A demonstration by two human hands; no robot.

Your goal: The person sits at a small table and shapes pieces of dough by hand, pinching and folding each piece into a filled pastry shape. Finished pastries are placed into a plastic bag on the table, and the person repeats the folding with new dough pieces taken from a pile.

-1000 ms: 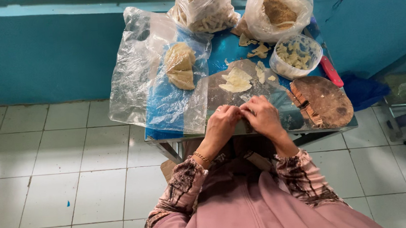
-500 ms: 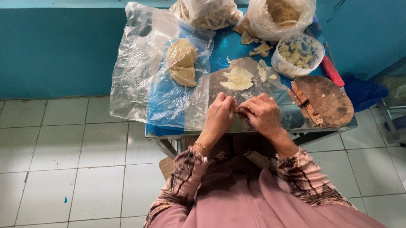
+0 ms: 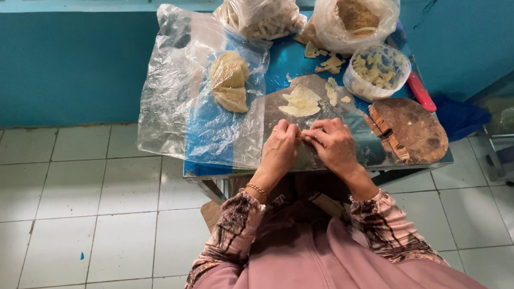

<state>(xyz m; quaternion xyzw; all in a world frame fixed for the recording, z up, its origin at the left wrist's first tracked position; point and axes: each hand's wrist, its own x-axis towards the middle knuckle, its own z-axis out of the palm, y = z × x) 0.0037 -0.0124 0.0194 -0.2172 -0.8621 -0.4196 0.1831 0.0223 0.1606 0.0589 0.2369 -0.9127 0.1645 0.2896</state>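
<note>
Dough, a small pale piece (image 3: pixel 302 136), sat pinched between the fingertips of both hands, right where the two thumbs met; it was mostly hidden by the fingers, so its shape could not be told. The left hand (image 3: pixel 281 149) was curled nearly closed, its fingers bent down onto the piece, a ring on one finger and a thin bracelet at the wrist. The right hand (image 3: pixel 332 145) was likewise folded in, its fingertips touching those of the left over the same piece.

Both hands rested above a grey work board (image 3: pixel 278 107) at the near edge of a small blue table (image 3: pixel 287 61). Just beyond the hands lay a little stack of flat pale wrappers (image 3: pixel 300 102), with a few loose scraps (image 3: pixel 331 91) beside it. Farther out and to the right of the right hand stood a round white bowl (image 3: pixel 378 72) of small pale pieces, and near that hand's right side a round, dark wooden chopping block (image 3: pixel 411 129). A red handle (image 3: pixel 421 91) lay between the bowl and the block.

To the left of the left hand a clear plastic sheet (image 3: pixel 169 102) draped over the table's edge, holding a mound of folded dough sheets (image 3: pixel 229 81). Two open plastic bags (image 3: pixel 262 5) (image 3: pixel 353 11) stood well beyond the hands.
</note>
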